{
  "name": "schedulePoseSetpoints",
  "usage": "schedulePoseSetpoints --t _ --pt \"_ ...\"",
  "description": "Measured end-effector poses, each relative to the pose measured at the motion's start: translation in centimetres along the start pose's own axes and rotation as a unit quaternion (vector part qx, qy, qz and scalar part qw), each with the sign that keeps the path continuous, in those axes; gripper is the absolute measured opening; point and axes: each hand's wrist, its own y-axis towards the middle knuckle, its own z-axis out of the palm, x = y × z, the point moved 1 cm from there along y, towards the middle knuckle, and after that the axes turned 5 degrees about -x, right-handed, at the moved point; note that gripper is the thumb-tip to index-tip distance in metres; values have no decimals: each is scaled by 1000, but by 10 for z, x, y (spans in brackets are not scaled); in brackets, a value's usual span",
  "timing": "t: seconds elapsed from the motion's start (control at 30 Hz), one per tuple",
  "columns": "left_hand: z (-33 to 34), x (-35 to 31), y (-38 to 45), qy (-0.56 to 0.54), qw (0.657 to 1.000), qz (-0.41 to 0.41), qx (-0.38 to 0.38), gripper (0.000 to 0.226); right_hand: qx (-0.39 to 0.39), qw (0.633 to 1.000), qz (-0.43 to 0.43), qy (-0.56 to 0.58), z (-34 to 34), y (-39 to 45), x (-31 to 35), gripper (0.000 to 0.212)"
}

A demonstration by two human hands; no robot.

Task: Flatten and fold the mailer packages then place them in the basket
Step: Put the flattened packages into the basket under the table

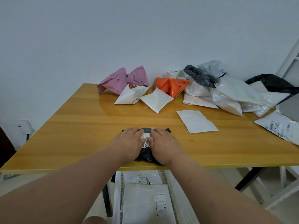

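Black mailer [146,155]: I find it lying at the near edge of the wooden table [72,126], directly under both my hands. A white shipping label [146,139] shows on its top face in the gap between them.
Left hand [128,142]: palm down on the left half of the black mailer, fingers straight and flat, pressing; nothing is pinched or wrapped.
Right hand [164,145]: palm down on the right half, fingers straight and together, pressing likewise; its fingertips lie at the far edge of the mailer.
Position relative to hands: the mailer's dark edges show beyond my fingertips and beneath both wrists; the hands sit side by side, nearly touching over the label.
Basket [178,199]: white, on the floor below the table's near edge, between my forearms. I note flat white mailers [145,206] lying inside it.
Flat white mailer [196,121]: on the table to the right of my hands, well apart from them.
Remaining stock: a pink mailer [113,82], an orange mailer [171,86] and a heap of white and grey mailers [226,92] along the far side of the table, near the wall.
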Motion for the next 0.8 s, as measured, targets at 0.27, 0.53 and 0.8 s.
schedulePoseSetpoints --t 0.27,0.53,0.8 --pt "2 -4 -7 67 997 -25 25 65 56 998 5 -10 3 -4 -4 61" --pt "7 -2 -3 55 998 -13 37 64 64 998 8 -5 8 -4 -4 62" --pt "13 -1 -2 46 999 -10 25 64 45 999 2 -10 15 -4 -5 61"
